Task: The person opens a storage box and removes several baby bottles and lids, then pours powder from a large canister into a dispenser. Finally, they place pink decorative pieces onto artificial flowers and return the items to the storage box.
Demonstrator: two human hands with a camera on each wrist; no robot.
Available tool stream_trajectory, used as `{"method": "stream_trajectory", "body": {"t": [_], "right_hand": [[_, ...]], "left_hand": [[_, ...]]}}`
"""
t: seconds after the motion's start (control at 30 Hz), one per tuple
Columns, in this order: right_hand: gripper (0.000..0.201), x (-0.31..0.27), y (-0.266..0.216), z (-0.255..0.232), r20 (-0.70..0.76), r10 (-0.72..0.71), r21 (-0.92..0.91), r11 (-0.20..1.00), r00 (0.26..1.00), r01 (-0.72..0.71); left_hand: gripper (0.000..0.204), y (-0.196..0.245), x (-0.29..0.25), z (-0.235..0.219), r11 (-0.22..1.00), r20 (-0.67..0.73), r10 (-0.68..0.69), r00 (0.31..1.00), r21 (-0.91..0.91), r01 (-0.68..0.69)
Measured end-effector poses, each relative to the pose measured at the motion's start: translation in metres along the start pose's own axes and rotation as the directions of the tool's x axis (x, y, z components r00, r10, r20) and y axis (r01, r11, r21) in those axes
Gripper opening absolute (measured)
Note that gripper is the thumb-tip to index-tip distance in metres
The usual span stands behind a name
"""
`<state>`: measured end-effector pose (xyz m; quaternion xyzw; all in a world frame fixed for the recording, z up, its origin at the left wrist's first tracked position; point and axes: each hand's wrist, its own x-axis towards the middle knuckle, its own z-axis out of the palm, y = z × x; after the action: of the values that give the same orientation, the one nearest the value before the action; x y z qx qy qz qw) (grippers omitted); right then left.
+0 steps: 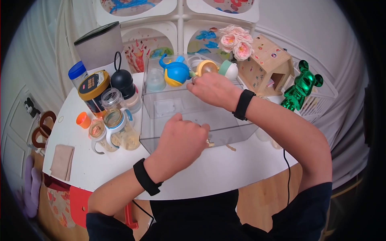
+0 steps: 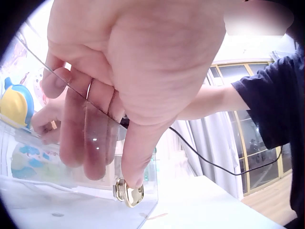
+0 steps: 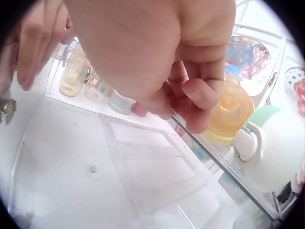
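My left hand (image 1: 181,138) holds the front panel of a clear plastic box (image 1: 159,107). Through the panel (image 2: 97,138), its fingers show on the inner side, while the thumb stays outside beside a gold-coloured knob (image 2: 128,192). Over the box's rear top edge hangs my right hand (image 1: 215,90), fingers loosely curled with nothing seen between them. Closest to it is a bottle with a yellow top (image 3: 231,114); a white bottle with a green lid (image 3: 276,148) stands beside that. A blue and yellow cup (image 1: 176,73) and a pale clear cup (image 1: 155,81) sit farther left on top.
Jars, a handled bottle (image 1: 120,128), a black-topped bottle (image 1: 122,83) and a gold-lidded tub (image 1: 95,90) crowd the left. An orange cup (image 1: 83,119) and a folded cloth (image 1: 62,162) lie nearer. At right stand a wooden house (image 1: 267,62) and a shiny green bear figure (image 1: 299,86).
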<state>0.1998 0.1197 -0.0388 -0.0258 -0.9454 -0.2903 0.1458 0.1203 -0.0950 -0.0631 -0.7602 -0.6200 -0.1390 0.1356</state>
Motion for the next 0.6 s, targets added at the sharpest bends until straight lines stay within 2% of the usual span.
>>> {"method": "stream_trajectory", "body": {"t": [0.17, 0.27, 0.37, 0.47, 0.53, 0.6], "right_hand": [[0.01, 0.002, 0.001, -0.002, 0.008, -0.018, 0.001, 1.0, 1.0, 0.018], [0.009, 0.003, 0.001, -0.002, 0.014, -0.034, 0.01, 0.999, 0.999, 0.034], [0.008, 0.001, 0.003, -0.005, 0.014, -0.03, 0.056, 0.998, 0.999, 0.029], [0.008, -0.002, 0.008, -0.012, 0.023, 0.005, 0.153, 0.988, 1.0, -0.009], [0.009, -0.003, 0.01, -0.015, 0.047, 0.033, 0.247, 0.968, 0.998, -0.044], [0.007, -0.004, 0.003, -0.028, 0.096, 0.042, 0.21, 0.976, 0.994, -0.062]], "left_hand": [[0.034, -0.02, 0.018, 0.014, 0.993, -0.12, -0.065, 0.991, 0.091, 0.076], [0.039, -0.026, 0.027, 0.021, 0.971, -0.16, -0.077, 0.984, 0.21, 0.11], [0.047, -0.035, 0.032, 0.034, 0.946, -0.338, -0.028, 0.941, 0.295, 0.134], [0.052, -0.034, 0.036, 0.038, 0.933, -0.417, -0.086, 0.905, 0.284, 0.22], [0.053, -0.035, 0.037, 0.038, 0.921, -0.402, -0.151, 0.903, 0.274, 0.276], [0.051, -0.039, 0.039, 0.038, 0.906, -0.43, -0.191, 0.882, 0.268, 0.327]]}}
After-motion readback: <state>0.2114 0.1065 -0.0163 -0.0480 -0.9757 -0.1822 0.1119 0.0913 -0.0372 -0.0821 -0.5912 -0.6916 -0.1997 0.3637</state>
